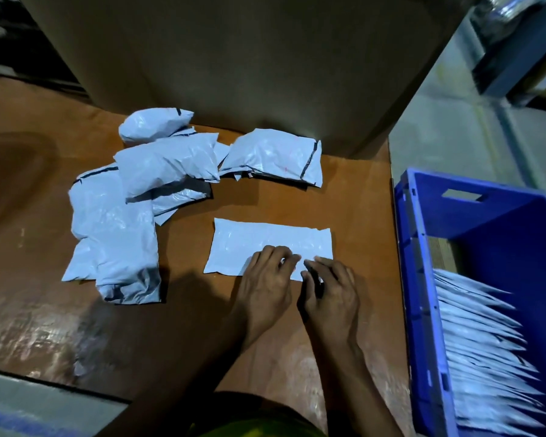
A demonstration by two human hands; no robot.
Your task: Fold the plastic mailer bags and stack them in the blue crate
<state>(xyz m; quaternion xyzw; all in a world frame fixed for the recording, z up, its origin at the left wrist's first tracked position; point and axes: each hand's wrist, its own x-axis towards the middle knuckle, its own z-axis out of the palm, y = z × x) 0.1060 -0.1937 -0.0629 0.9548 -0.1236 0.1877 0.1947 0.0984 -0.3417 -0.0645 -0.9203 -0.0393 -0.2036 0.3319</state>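
1. The mailer bag (265,238) is lying flat on the desk (353,200), just left of the blue crate (418,279).
2. Both hands, left hand (265,285) and right hand (331,291), are pinching its near edge with curled fingers.
3. A fold is probably starting. Lifting evenly and matching the edges before creasing is what matters here.

I see one flat mailer (265,239) of pale grey-white plastic lying lengthwise at the middle of my view, its near edge partly hidden. To its left and behind it sits a loose heap of mailers (117,228), puffy, crumpled and overlapping, some showing dark strips. A separate mailer (275,156) lies just right of the heap's far end. The blue crate (423,279) stands well to the right, open-topped, with a handle slot in its far wall. Folded mailers (483,357) lean in a packed row inside it.
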